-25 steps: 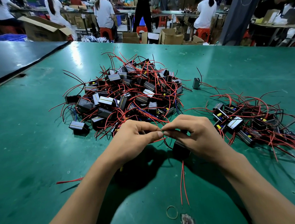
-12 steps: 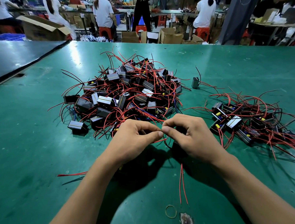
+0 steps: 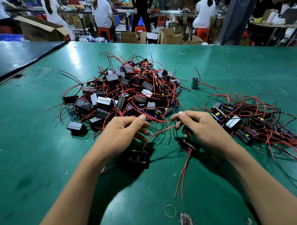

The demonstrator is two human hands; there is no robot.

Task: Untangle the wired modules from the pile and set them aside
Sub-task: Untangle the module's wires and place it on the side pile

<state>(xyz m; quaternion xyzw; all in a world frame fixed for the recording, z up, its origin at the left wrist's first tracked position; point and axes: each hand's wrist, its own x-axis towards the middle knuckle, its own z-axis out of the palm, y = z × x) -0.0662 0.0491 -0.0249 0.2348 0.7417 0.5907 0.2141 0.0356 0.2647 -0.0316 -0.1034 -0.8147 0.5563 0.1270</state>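
A tangled pile of black modules with red wires point(image 3: 126, 93) lies mid-table on the green mat point(image 3: 35, 151). A smaller set-aside heap of modules point(image 3: 247, 121) lies to the right. My left hand point(image 3: 123, 132) pinches red wires at the pile's near edge, and a black module point(image 3: 139, 157) hangs below it. My right hand point(image 3: 196, 125) pinches a wire of a second black module point(image 3: 190, 147), whose two red leads trail toward me. The two hands are apart.
A lone grey module point(image 3: 194, 82) stands between the pile and the heap. A yellow rubber band point(image 3: 170, 211) and a worn patch point(image 3: 185, 220) lie near the front edge. A dark table point(image 3: 14, 57) adjoins on the left. People and cardboard boxes sit beyond the far edge.
My hands, pinching together at one point before, have drawn apart. Two modules now hang separately, one under each hand.
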